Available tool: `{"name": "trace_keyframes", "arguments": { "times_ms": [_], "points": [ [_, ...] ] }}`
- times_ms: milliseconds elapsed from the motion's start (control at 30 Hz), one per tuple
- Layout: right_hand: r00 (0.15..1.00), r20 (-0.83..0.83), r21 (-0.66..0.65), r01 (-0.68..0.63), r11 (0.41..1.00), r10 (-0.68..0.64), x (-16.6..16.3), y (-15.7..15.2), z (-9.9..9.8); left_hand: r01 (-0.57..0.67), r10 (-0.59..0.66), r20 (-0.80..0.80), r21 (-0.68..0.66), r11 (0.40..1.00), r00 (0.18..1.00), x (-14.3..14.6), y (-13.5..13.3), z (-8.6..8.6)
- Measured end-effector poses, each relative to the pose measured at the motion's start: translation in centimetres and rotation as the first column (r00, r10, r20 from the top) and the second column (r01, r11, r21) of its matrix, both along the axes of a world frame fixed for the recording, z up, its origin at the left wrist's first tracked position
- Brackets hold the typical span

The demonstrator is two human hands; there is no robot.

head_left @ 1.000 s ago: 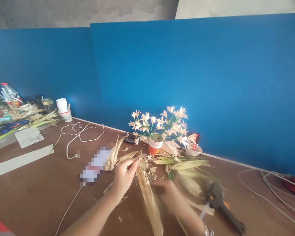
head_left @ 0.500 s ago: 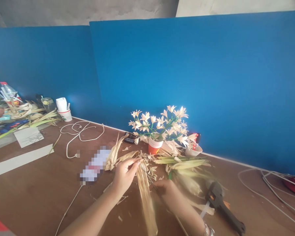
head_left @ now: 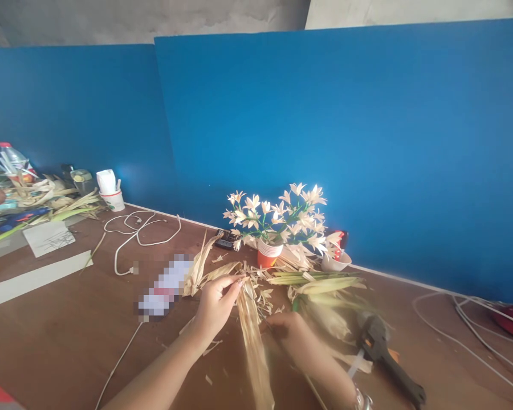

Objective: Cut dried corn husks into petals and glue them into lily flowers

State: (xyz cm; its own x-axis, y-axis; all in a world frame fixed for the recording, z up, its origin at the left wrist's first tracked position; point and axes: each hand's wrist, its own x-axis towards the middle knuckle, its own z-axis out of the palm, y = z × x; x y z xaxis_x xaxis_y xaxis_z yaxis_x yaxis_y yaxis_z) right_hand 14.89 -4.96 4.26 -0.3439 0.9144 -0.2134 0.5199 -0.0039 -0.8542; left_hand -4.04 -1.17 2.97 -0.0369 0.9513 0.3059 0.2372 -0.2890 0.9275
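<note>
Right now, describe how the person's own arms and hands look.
No sleeves or gloves show on either arm. The left hand has pale, longish fingernails. The right hand has a silvery bracelet at its wrist.

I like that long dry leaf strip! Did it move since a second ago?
Yes. The leaf strip swung its near end slightly left, away from the glue gun, while the left hand pinches its top.

bare left hand, bare right hand, silvery bracelet on the right wrist
</note>
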Motion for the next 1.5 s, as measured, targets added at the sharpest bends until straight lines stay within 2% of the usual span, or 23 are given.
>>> {"name": "trace_keyframes", "arguments": {
  "times_ms": [167,400,567,733,833,1000,1167,1333,1500],
  "points": [
    [1.0,0.001,-0.072,0.027,0.997,-0.027,0.0,-0.1,0.6,0.006,-0.005,0.018,-0.013,1.0,1.0,0.1,0.0,0.3],
    [0.998,-0.056,0.048,0.002,0.999,0.001,0.1,0.1,-0.1,-0.025,0.031,0.074,-0.085,0.996,0.997,0.3,-0.2,0.7],
    [0.988,-0.156,0.036,-0.005,0.999,0.01,0.0,0.1,0.0,-0.014,0.04,0.151,-0.169,0.985,0.988,0.6,-0.3,0.1],
    [0.989,-0.145,0.052,-0.006,0.999,0.014,-0.1,-0.1,0.6,-0.005,0.067,0.254,-0.236,0.972,0.965,0.9,-0.4,-0.4],
    [0.989,-0.149,0.04,0.007,0.999,-0.001,-0.1,0.0,0.3,0.0,0.077,0.277,-0.265,0.964,0.958,1.0,-0.4,-0.4],
    [0.984,-0.176,0.029,0.028,0.999,-0.022,0.0,0.2,-0.7,-0.019,0.085,0.254,-0.253,0.967,0.964,0.8,-0.2,-0.4],
    [0.985,-0.173,0.048,0.023,0.999,-0.014,0.0,0.3,-0.9,-0.011,0.072,0.255,-0.23,0.973,0.964,1.1,-0.5,-0.2],
    [0.983,-0.182,0.062,0.033,0.998,-0.021,-0.1,0.3,-1.1,0.008,0.086,0.335,-0.271,0.963,0.938,1.6,-0.8,0.0],
    [0.985,-0.172,0.076,0.037,0.996,-0.023,0.0,0.3,-1.6,0.093,0.116,0.497,-0.375,0.922,0.86,1.8,-0.7,0.0]
  ]
}}
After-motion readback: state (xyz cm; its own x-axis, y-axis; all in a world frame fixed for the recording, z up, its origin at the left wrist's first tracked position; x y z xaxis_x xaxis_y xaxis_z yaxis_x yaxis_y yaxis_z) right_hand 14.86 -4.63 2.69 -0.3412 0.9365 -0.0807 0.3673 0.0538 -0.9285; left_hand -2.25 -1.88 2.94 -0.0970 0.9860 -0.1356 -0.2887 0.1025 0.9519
